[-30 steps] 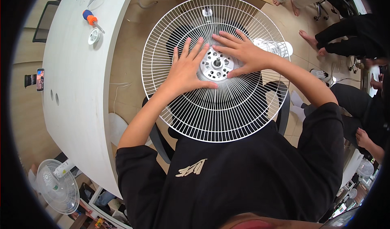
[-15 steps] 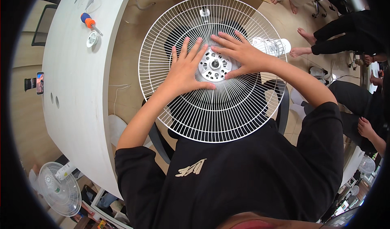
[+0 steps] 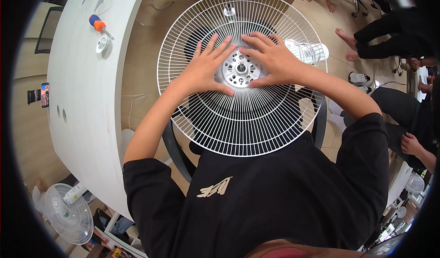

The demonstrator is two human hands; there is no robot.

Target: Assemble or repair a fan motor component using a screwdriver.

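A round white wire fan guard lies in front of my body, its wires running out from a hub. At its centre sits a pale perforated motor face with a short shaft sticking out. My left hand rests on the wires just left of the hub, fingers spread. On the other side, my right hand lies on the guard with its fingers apart and thumb beside the hub. Neither hand grips anything. Through the wires, part of a white fan body shows at the right.
To the left stands a long white table. On it are an orange-and-blue screwdriver, a small white round part and a phone at its edge. Another fan stands lower left. Other people's legs are at the right.
Both hands have drawn their fingers in a little closer around the hub. The guard has shifted slightly away from my body.
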